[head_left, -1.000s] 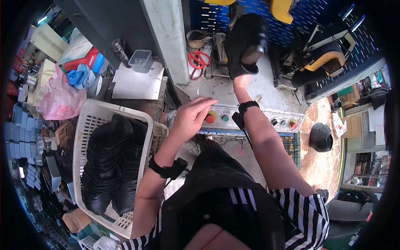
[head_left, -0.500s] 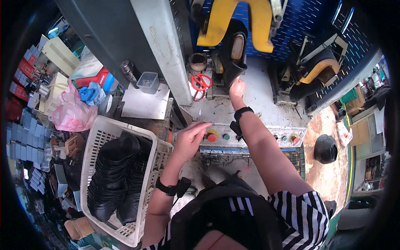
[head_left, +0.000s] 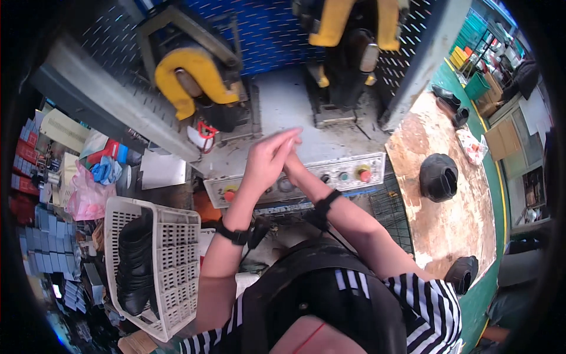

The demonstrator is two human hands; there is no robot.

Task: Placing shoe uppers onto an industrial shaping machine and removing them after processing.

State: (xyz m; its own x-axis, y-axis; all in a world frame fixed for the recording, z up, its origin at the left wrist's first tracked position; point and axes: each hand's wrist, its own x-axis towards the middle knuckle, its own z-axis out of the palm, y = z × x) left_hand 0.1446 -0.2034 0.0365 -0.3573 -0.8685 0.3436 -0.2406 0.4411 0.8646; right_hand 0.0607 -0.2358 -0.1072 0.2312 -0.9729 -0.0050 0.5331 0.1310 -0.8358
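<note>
My left hand (head_left: 266,164) is over the control panel of a two-station shoe press, its fingers stretched out and lying against my right hand. My right hand (head_left: 291,161) is mostly behind it, so its fingers are largely hidden. Neither hand shows anything held. Below them runs the panel (head_left: 377,166) with coloured buttons. At the left station a yellow horseshoe-shaped clamp (head_left: 167,68) is down around a black shoe (head_left: 223,117). The right station's yellow clamp (head_left: 328,26) is raised, with a dark shoe (head_left: 352,74) beneath it.
Left of me stands a white plastic basket (head_left: 181,227) with stacked black shoes (head_left: 135,268). Red-handled scissors (head_left: 205,134) lie beside the left station. On the right, a worn wooden board (head_left: 415,221) carries black shoes (head_left: 437,177). Grey posts (head_left: 427,59) flank the press.
My right hand has let go of the shoe at the left station and come back to my left hand. The left clamp has lowered and the right one has risen. My view has turned right.
</note>
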